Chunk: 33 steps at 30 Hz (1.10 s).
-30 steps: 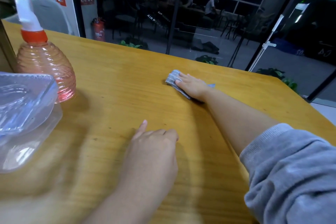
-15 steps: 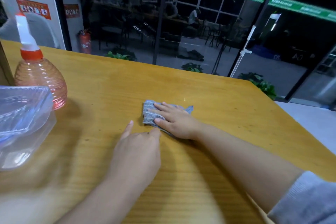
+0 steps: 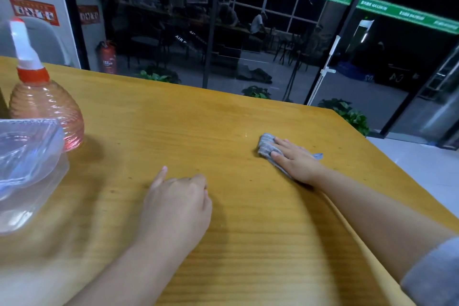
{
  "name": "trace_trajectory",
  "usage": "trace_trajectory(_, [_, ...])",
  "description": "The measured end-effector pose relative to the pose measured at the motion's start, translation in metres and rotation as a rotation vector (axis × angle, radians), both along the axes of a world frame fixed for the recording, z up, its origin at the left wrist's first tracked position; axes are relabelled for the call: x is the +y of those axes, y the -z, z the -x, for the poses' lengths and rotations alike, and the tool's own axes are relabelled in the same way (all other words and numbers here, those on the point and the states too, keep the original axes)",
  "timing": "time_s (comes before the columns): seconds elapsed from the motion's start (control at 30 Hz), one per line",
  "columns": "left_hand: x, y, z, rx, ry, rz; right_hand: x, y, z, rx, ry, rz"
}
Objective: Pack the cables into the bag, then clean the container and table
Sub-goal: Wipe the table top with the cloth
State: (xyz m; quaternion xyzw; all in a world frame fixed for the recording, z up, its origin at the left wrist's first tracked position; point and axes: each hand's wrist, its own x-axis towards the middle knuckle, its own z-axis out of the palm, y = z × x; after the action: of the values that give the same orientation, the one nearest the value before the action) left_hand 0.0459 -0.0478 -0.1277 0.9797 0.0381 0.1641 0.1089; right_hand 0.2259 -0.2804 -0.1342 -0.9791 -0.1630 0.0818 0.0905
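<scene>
My right hand point(image 3: 296, 160) lies flat on a folded grey cloth point(image 3: 265, 146), pressing it onto the yellow wooden table point(image 3: 188, 119) right of centre. My left hand point(image 3: 177, 202) rests on the table nearer to me, fingers curled under and thumb sticking out, holding nothing. A clear plastic container point(image 3: 27, 169) stands at the left edge of the view with its lid lying loosely on top. No cables or bag are in view.
A pink spray bottle point(image 3: 46, 109) with a white and red nozzle stands behind the container at the left. The table's right edge point(image 3: 387, 154) runs close to my right hand. A glass wall lies beyond the far edge.
My right hand has slid the cloth across the table, first toward my left hand, then back out to the right. My left hand has stayed in place.
</scene>
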Motion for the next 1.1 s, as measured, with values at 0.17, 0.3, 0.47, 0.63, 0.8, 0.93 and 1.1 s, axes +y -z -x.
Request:
trace_trajectory(0.17, [0.0, -0.001, -0.002, 0.001, -0.02, 0.027, 0.032, -0.001, -0.039, -0.028, 0.178, 0.036])
trace_trajectory(0.3, [0.001, 0.006, -0.008, -0.075, -0.014, 0.067, 0.058, 0.002, -0.058, -0.029, 0.147, 0.047])
trace_trajectory(0.47, [0.001, 0.008, -0.01, -0.086, -0.004, 0.032, 0.077, 0.003, -0.05, -0.031, 0.027, 0.036])
trace_trajectory(0.63, [-0.002, 0.007, -0.009, -0.064, -0.014, -0.012, 0.094, 0.005, -0.023, -0.036, -0.116, 0.011])
trace_trajectory(0.8, [-0.004, 0.003, -0.003, -0.023, -0.021, -0.042, 0.111, 0.005, 0.006, -0.035, -0.231, -0.012])
trace_trajectory(0.93, [-0.005, 0.001, 0.002, -0.004, -0.011, -0.038, 0.108, 0.004, 0.035, -0.019, -0.295, -0.021])
trace_trajectory(1.1, [-0.003, 0.004, -0.003, -0.019, -0.034, -0.005, 0.078, 0.006, 0.026, -0.045, -0.123, -0.036])
